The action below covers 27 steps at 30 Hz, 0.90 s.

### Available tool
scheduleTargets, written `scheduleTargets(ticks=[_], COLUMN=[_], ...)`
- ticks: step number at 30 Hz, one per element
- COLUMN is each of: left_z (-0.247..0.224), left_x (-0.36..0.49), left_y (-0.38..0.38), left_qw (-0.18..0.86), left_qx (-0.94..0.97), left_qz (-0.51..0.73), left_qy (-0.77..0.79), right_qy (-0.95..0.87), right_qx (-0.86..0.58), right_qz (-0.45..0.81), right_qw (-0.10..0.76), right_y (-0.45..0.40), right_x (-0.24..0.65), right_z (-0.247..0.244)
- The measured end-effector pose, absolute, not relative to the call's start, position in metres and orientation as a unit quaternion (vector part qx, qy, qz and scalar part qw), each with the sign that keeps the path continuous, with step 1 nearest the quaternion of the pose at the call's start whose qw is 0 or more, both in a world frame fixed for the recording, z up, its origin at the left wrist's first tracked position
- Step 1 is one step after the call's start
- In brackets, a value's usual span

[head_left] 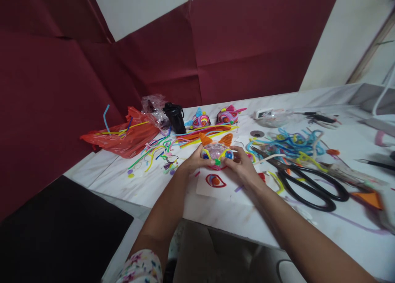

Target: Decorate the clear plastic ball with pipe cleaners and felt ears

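Between my two hands is a craft cat head (217, 150) with orange pipe-cleaner ears, blue eyes edged in yellow and a green nose. My left hand (197, 159) grips its left side, with the thumb near the nose. On the opposite side my right hand (241, 162) is closed round it, thumb also by the nose. Just below lies a white sheet (203, 192) bearing a red-outlined eye piece (215, 181) with an orange centre. Large black-handled scissors (308, 184) lie open to the right of my right hand. The fingers behind the head are partly hidden.
Two finished-looking craft heads (200, 120) stand at the back beside a black bottle (175, 117). A red plastic bag (123, 136) and loose pipe cleaners (163, 151) spread left. A blue pipe-cleaner heap (286, 143), pliers (321, 118) and an orange-tipped tool (368, 199) lie right.
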<state>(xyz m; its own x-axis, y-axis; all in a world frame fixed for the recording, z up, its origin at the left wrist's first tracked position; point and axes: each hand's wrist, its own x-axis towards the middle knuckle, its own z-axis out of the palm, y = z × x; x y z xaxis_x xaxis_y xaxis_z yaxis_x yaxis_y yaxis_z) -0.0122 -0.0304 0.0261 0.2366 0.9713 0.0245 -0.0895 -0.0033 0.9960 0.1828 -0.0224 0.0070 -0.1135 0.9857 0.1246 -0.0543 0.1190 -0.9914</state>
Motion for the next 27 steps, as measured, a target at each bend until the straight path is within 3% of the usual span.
scheduleTargets(ticks=[9,27], left_z=[0.024,0.024], left_x=[-0.010,-0.003], left_y=[-0.029,-0.030], left_qw=[0.597,0.527], left_qx=[0.494,0.528], left_qz=[0.501,0.514], left_qy=[0.385,0.424], right_qy=[-0.544,-0.532], right_qx=[-0.434,-0.427], right_qz=[0.510,0.522], right_qw=[0.506,0.512], right_y=[-0.022,-0.025], right_x=[0.182,0.183], right_z=[0.007,0.013])
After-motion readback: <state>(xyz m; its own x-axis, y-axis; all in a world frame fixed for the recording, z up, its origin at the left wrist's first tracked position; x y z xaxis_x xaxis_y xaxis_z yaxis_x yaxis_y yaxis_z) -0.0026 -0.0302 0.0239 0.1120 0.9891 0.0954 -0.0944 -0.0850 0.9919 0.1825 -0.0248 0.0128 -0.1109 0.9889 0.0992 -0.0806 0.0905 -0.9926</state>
